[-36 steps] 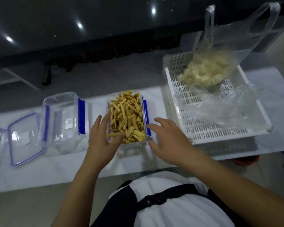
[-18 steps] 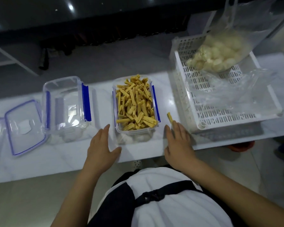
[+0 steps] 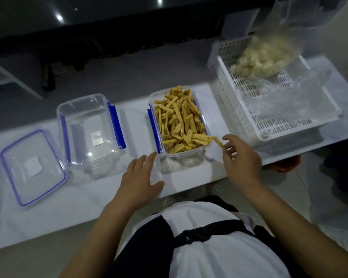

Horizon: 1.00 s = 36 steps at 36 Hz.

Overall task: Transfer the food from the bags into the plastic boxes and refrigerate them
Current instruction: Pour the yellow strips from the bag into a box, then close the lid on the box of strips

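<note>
Food strips point(image 3: 180, 122) fill the plastic box point(image 3: 206, 125) with the blue clips, which sits on the white counter point(image 3: 100, 195) straight ahead of me — I use this box as my landmark. My right hand point(image 3: 241, 160) is just to its right, at the near corner, pinching one loose strip point(image 3: 218, 141) between thumb and fingertips; the strip's far end points at the box rim, very close to it, though I cannot tell if it touches. My left hand point(image 3: 139, 178) lies open, palm down with fingers spread, just in front of the box's near left corner, holding nothing. Left of the filled box stands an empty plastic box point(image 3: 88, 133) with blue clips, and farther left a clear lid point(image 3: 31, 167) with a blue seal lies flat. To the right of the filled box is a white perforated basket point(image 3: 255, 121) — in it lie a crumpled clear bag point(image 3: 289, 97) and, at the far end, a bag of pale round food point(image 3: 263, 59) with its handles standing up.
</note>
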### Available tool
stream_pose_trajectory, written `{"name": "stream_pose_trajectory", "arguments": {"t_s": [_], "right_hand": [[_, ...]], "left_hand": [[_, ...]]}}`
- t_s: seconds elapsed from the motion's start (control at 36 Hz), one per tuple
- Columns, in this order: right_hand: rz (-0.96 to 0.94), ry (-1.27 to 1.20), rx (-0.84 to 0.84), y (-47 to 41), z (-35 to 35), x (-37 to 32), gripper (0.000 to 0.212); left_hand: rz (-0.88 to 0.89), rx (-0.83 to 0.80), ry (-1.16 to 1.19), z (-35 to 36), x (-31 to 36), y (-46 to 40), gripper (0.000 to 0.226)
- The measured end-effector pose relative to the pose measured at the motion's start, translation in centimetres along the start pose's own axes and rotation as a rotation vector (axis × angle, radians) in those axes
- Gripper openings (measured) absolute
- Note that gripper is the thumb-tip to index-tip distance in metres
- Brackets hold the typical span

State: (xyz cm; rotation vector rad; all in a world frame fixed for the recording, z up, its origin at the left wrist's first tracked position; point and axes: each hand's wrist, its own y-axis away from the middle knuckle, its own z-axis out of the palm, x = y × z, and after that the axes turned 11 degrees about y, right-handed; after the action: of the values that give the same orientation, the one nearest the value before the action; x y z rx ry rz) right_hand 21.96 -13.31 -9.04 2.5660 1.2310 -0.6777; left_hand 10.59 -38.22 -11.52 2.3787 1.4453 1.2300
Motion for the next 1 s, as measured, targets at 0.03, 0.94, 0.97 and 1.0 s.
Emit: {"name": "stream_pose_trajectory", "arguments": {"t_s": [0.03, 0.94, 0.97, 1.0], "right_hand": [[-0.038, -0.005, 0.05, 0.0, -0.4, -0.6, 0.036], [-0.981, 0.646, -0.557, -2.0, 6.6, -15.3, 0.076], [-0.995, 0.654, -0.571, -1.9, 7.0, -15.3, 0.076], [-1.01, 0.662, -0.579, -1.9, 7.3, -15.3, 0.076]], "left_hand": [[0.008, -0.012, 0.004, -0.2, -0.2, 0.0, 0.088], [-0.65, 0.94, 0.589, -9.6, -15.5, 8.2, 0.069], [-0.68, 0.959, 0.601, -9.3, -16.0, 7.9, 0.07], [-0.708, 0.98, 0.595, -9.1, -16.3, 7.6, 0.07]]}}
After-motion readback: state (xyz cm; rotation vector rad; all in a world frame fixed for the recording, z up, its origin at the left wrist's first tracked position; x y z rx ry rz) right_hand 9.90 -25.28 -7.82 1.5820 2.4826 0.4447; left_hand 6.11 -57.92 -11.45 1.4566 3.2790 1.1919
